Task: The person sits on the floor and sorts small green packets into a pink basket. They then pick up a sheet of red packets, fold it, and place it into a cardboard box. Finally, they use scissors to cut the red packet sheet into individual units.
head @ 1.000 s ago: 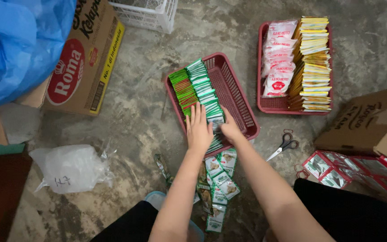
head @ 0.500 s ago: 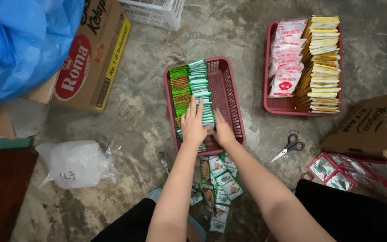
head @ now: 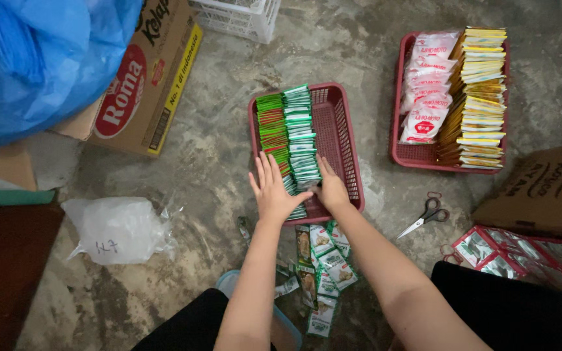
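Observation:
A dark red plastic basket (head: 343, 136) sits on the concrete floor with two upright rows of green and white sachets (head: 292, 133) along its left side. My left hand (head: 272, 192) lies flat, fingers spread, on the near end of those rows. My right hand (head: 330, 187) presses against the same near end from the right, fingers curled around the last sachets. Several loose green sachets (head: 323, 270) lie on the floor just below the basket, between my arms.
A second red basket (head: 401, 153) at the right holds white and yellow sachets. Scissors (head: 427, 216) lie beside it. A cardboard box (head: 147, 84), blue plastic bag (head: 34, 58), white crate (head: 239, 16), clear bag (head: 120, 229) and a red tray of foil packs (head: 521, 253) surround me.
The view has shifted slightly. Both hands stay at the near end of the sachet rows; the right hand has curled more around the end of the row.

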